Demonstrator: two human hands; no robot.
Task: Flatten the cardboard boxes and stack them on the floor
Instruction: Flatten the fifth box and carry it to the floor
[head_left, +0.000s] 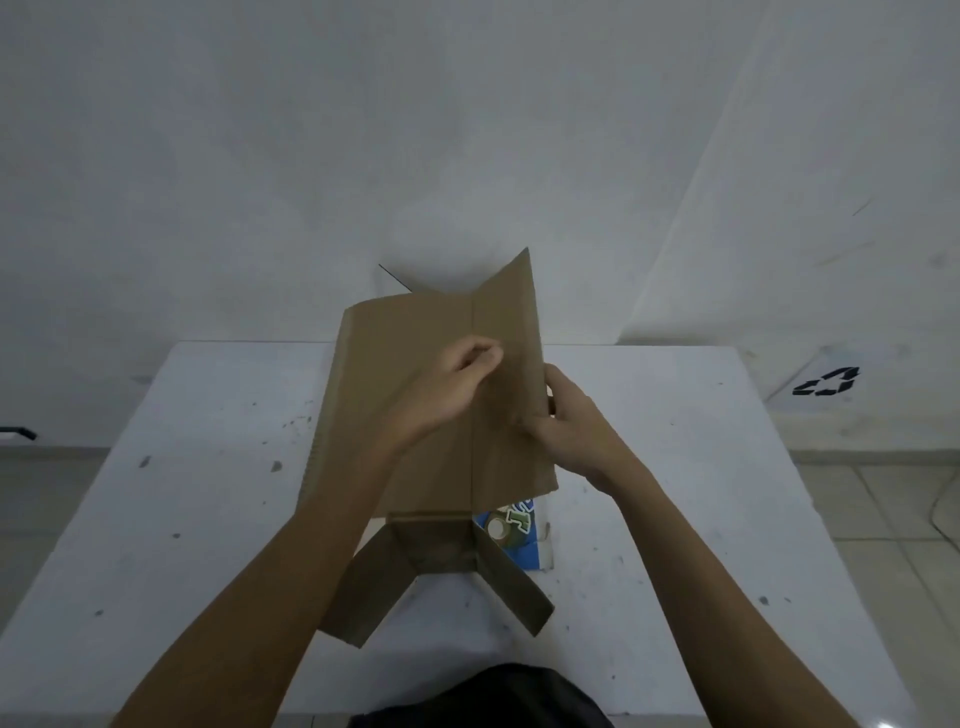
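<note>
A brown cardboard box (400, 395) lies on the white table (208, 493) in front of me, its top panel facing up and its near flaps splayed open. My left hand (452, 384) rests on the top panel with its fingers curled near the centre crease. My right hand (566, 421) grips the box's right edge, thumb on top and fingers behind the panel. A flap at the far right corner sticks up.
A blue printed carton (519, 535) lies flat on the table under the brown box's near right side. A white bin with a black recycling symbol (826, 384) stands at the right. Tiled floor shows on both sides of the table.
</note>
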